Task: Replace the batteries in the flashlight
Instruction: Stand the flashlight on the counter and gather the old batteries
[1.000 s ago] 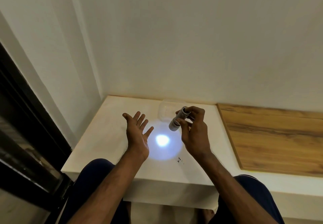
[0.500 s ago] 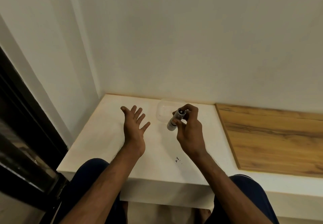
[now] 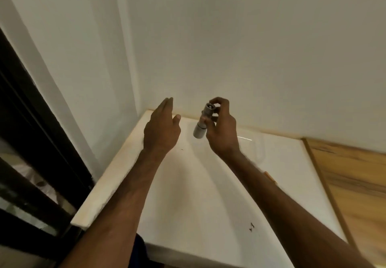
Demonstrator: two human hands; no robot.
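A small silver flashlight (image 3: 201,128) hangs head-down and slightly tilted above the white table (image 3: 200,194). My right hand (image 3: 222,129) grips its body, with fingertips at the tail end on top. No beam shows on the table. My left hand (image 3: 161,128) is raised just left of the flashlight, apart from it, holding nothing, fingers extended and nearly together, back of the hand toward me.
A clear plastic container (image 3: 253,145) lies on the table behind my right forearm, and a small orange object (image 3: 269,177) lies by that arm. A wooden panel (image 3: 353,184) adjoins the table on the right. White walls meet in the corner; a dark window frame (image 3: 31,142) stands left.
The light spot on the table went out. Both hands rose toward the corner, the left hand turned palm away, and the view shifted left and closer.
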